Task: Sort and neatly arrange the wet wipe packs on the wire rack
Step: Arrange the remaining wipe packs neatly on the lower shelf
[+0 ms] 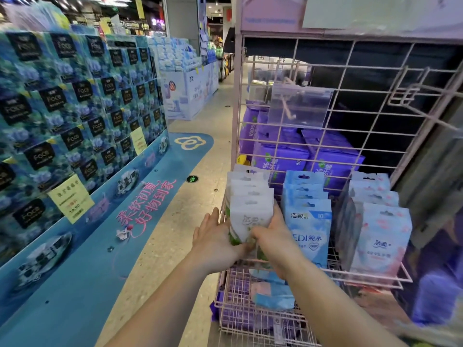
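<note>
Both hands bracket the row of white-and-green packs [250,209], which stands at the left end of the pink wire rack [375,278], left of the blue packs [307,221]. The left hand [215,236] lies flat, fingers straight, against the row's outer side; the right hand [271,232] curls round the front pack's lower right corner. The step looks like squaring this row (the pink packs [380,236] stand beyond the blue). Next probably calls for pressing the row even and upright.
</note>
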`<control>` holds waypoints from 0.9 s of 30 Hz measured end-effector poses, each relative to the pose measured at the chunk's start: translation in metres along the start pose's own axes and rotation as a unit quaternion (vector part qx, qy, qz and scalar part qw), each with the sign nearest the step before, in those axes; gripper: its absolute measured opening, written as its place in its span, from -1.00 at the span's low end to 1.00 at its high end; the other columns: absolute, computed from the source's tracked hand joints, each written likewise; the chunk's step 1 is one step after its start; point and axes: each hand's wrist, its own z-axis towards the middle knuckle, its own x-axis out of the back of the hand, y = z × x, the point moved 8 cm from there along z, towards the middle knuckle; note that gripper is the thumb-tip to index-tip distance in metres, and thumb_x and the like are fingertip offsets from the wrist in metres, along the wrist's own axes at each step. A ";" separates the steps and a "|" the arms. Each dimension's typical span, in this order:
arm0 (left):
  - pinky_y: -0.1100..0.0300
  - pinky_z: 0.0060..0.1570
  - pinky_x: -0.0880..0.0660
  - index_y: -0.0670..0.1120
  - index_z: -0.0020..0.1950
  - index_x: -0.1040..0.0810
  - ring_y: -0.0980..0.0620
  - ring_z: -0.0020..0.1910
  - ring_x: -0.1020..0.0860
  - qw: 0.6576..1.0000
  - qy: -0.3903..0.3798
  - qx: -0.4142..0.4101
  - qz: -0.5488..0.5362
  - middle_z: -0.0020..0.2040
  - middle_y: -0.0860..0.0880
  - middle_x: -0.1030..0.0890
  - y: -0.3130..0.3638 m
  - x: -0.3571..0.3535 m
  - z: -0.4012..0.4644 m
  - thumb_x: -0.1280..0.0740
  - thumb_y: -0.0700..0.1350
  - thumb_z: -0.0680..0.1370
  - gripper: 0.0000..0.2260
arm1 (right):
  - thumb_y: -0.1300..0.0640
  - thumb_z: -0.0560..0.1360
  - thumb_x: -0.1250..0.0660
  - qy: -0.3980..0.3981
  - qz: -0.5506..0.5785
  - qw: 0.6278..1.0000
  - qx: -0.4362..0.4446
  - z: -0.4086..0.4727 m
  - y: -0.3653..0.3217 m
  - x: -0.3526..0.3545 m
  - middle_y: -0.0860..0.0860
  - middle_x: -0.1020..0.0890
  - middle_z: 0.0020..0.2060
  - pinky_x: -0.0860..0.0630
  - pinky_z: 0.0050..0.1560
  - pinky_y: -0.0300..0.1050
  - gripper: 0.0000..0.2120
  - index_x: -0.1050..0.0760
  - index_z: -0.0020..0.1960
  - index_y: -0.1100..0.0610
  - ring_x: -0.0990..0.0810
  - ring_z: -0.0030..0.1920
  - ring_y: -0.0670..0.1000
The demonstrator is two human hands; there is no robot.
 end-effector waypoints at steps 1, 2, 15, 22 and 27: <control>-0.08 0.49 0.01 0.26 0.42 -0.30 -0.09 0.56 0.13 1.000 -0.007 -0.002 0.001 0.59 -0.10 0.07 0.000 -0.001 0.001 -0.30 0.34 0.39 -0.39 | 0.33 0.32 -0.25 -0.003 0.019 1.000 -0.007 0.003 0.002 -0.001 -0.07 -0.61 0.15 -0.60 0.11 0.11 -0.16 -0.11 0.47 -0.23 -0.60 0.09 0.01; -0.06 0.49 0.01 0.26 0.40 -0.34 -0.08 0.56 0.12 1.000 -0.011 -0.006 -0.001 0.59 -0.10 0.05 -0.001 -0.002 0.001 -0.31 0.32 0.40 -0.42 | 0.31 0.29 -0.26 -0.008 0.036 0.999 -0.015 0.005 0.003 -0.002 -0.07 -0.61 0.14 -0.58 0.15 0.13 -0.16 -0.14 0.46 -0.22 -0.60 0.11 0.04; -0.14 0.14 -0.47 0.20 0.27 -0.30 -0.04 0.21 -0.47 0.992 0.044 -0.042 -0.112 0.16 0.10 -0.48 -0.001 0.016 0.021 -0.51 0.24 0.04 -0.16 | 0.33 0.32 -0.26 -0.047 0.066 0.997 -0.017 0.011 0.001 -0.011 -0.01 -0.60 0.14 -0.50 0.20 0.05 -0.34 -0.28 0.36 -0.05 -0.54 0.18 0.04; -0.23 0.46 0.09 0.34 0.40 -0.22 -0.01 0.51 -0.12 0.992 0.086 -0.089 -0.009 0.44 0.17 -0.30 0.014 0.018 0.010 -0.44 0.24 0.24 -0.24 | 0.36 0.35 -0.22 -0.039 0.055 0.998 0.008 0.012 -0.002 -0.012 -0.04 -0.57 0.16 -0.54 0.15 0.08 -0.26 -0.18 0.42 -0.15 -0.53 0.15 0.02; -0.25 0.45 0.17 0.36 0.43 -0.14 0.01 0.54 -0.02 0.995 0.056 -0.072 0.051 0.51 0.16 -0.21 0.012 0.014 0.017 -0.42 0.29 0.24 -0.18 | 0.36 0.35 -0.21 -0.031 0.068 0.997 -0.001 0.014 -0.002 -0.012 -0.03 -0.58 0.09 -0.57 -0.01 0.04 -0.29 -0.20 0.40 -0.14 -0.53 0.10 0.05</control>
